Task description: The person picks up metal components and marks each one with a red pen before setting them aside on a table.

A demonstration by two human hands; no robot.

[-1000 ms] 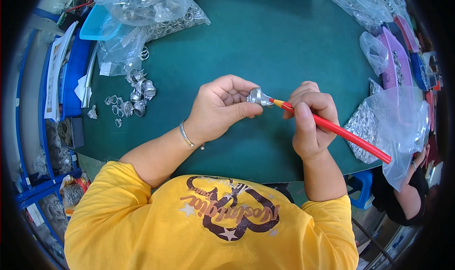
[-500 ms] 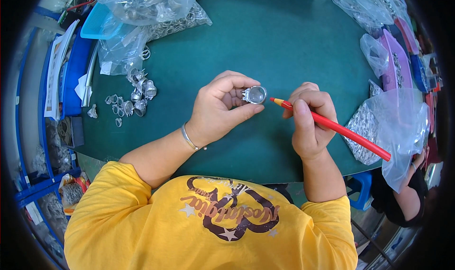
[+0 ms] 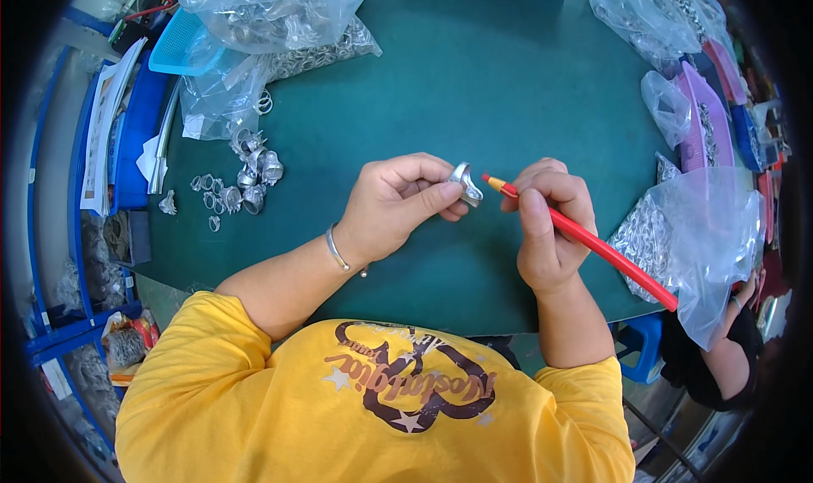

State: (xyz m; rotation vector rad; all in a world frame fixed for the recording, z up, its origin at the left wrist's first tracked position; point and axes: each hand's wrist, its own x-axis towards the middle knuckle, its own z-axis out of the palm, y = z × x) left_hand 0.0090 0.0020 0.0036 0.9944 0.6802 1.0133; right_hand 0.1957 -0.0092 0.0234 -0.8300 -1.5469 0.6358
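Over the green tabletop my left hand (image 3: 398, 202) pinches a silver ring (image 3: 466, 186) between thumb and fingers, its band seen edge-on. My right hand (image 3: 552, 224) is closed around a red grease pencil (image 3: 614, 250) with a peeled, yellowish section near its red tip. That tip points at the ring from a small distance and does not touch it. To the left, several large silver rings (image 3: 254, 169) lie in a loose heap, with smaller rings (image 3: 214, 193) beside them.
Plastic bags of metal pieces (image 3: 279, 17) and a light blue basket (image 3: 174, 42) stand at the back left. At right are a pink tray (image 3: 711, 119) and a bag of silver pieces (image 3: 648, 237). Another person's arm (image 3: 732, 356) shows at the far right.
My left hand has turned the ring from facing the camera to nearly edge-on and shifted slightly lower. My right hand and the pencil have moved slightly left.
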